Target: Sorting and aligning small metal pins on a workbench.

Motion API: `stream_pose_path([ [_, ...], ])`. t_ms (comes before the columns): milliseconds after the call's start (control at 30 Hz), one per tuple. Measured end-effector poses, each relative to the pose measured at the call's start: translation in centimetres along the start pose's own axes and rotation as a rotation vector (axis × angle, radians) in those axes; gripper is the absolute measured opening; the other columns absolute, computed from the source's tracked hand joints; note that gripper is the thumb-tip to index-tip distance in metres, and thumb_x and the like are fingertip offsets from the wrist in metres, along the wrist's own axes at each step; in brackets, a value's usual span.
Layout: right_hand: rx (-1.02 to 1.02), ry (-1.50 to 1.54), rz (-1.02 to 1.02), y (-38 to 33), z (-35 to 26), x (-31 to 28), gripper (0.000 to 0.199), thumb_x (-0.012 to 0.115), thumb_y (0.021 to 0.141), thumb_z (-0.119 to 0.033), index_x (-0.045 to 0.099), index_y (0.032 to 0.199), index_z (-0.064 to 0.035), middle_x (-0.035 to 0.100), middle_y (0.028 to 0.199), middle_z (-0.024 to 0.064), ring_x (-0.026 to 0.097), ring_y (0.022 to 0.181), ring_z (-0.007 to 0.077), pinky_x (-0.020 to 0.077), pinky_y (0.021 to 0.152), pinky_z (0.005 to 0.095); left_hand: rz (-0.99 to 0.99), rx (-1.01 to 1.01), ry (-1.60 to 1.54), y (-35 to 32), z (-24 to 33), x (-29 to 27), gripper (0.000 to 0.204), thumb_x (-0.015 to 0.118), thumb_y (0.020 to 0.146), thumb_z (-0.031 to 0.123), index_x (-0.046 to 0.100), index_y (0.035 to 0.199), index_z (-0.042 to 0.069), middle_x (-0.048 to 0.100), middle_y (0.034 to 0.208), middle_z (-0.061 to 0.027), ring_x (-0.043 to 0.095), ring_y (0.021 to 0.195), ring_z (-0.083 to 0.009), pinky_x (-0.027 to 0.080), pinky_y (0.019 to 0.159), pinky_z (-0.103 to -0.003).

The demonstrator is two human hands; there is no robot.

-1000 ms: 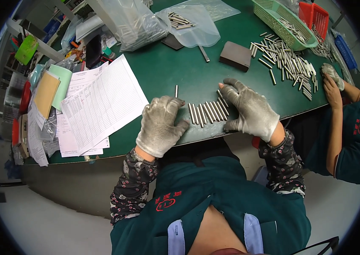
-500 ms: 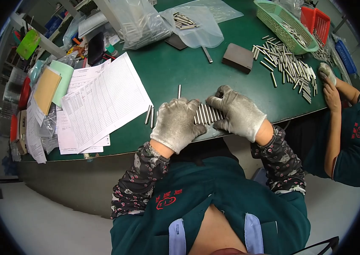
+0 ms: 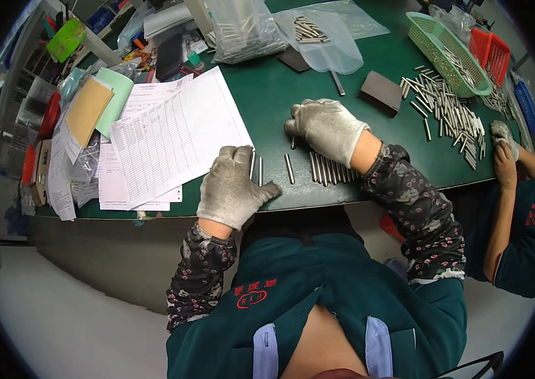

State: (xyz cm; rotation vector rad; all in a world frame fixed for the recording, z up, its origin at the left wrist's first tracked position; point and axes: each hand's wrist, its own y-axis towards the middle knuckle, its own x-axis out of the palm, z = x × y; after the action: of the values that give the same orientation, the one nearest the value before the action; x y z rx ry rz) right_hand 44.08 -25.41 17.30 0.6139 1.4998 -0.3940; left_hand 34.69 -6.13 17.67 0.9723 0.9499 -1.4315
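Steel pins [image 3: 326, 171] are left aligned, the right hand [image 3: 329, 129] shifted to a lone pin [image 3: 292, 143], grip unclear; left hand [image 3: 231, 188] spread.

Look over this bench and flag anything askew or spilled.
Two things stand out. Loose metal pins lie at mixed angles beside the green basket, unlike the neat row near the right hand; they may be spilled or deliberately tipped out. The papers at the left overlap askew. Nothing looks clearly damaged.
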Motion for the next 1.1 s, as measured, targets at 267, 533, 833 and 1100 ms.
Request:
stream_pose_path([
  [267, -0.124, -0.004, -0.133, 0.1, -0.4, -0.6, 0.016, 0.055, 0.077, -0.011, 0.066, 0.089, -0.0085, 0.062, 0.092, 0.0104, 0.061, 0.095, 0.0275, 0.0504, 0.078, 0.037, -0.163, 0.032, -0.183, 0.6, -0.8, 0.4, 0.072, 0.081, 0.059, 0.021, 0.05, 0.121, 0.0, 0.055, 0.106, -0.0153, 0.061, 0.094, -0.0285, 0.051, 0.083, -0.036],
  [533, -0.029, 0.395, 0.091, -1.8, -0.5, -0.4, 0.027, 0.064, 0.071, -0.012, 0.063, 0.098, -0.0078, 0.061, 0.095, 0.0121, 0.057, 0.089, 0.0325, 0.0477, 0.075, 0.0406, -0.099, 0.102, -0.18, 0.7, 0.2, 1.4, 0.068, 0.08, 0.062, 0.018, 0.052, 0.121, 0.001, 0.061, 0.101, -0.017, 0.063, 0.093, -0.0286, 0.051, 0.082, -0.035],
  [833, 0.139, 0.228, -0.071, -2.2, -4.5, -0.8, 0.054, 0.072, 0.064, -0.033, 0.062, 0.109, -0.0045, 0.058, 0.109, 0.0133, 0.054, 0.099, 0.0303, 0.044, 0.084, 0.0428, -0.185, 0.14, -0.275, 1.3, -0.4, 1.3, 0.07, 0.079, 0.062, 0.015, 0.049, 0.124, 0.0, 0.062, 0.1, -0.0148, 0.063, 0.089, -0.0262, 0.051, 0.078, -0.034],
  [1100, 0.182, 0.35, 0.111, -2.8, -4.0, -0.8, 0.044, 0.065, 0.066, -0.026, 0.061, 0.104, -0.0025, 0.059, 0.103, 0.0143, 0.054, 0.099, 0.0312, 0.043, 0.086, 0.0427, -0.248, 0.135, -0.217, 1.5, 0.4, 0.9, 0.068, 0.076, 0.066, 0.025, 0.048, 0.124, 0.002, 0.058, 0.104, -0.0163, 0.06, 0.1, -0.0315, 0.05, 0.084, -0.039],
])
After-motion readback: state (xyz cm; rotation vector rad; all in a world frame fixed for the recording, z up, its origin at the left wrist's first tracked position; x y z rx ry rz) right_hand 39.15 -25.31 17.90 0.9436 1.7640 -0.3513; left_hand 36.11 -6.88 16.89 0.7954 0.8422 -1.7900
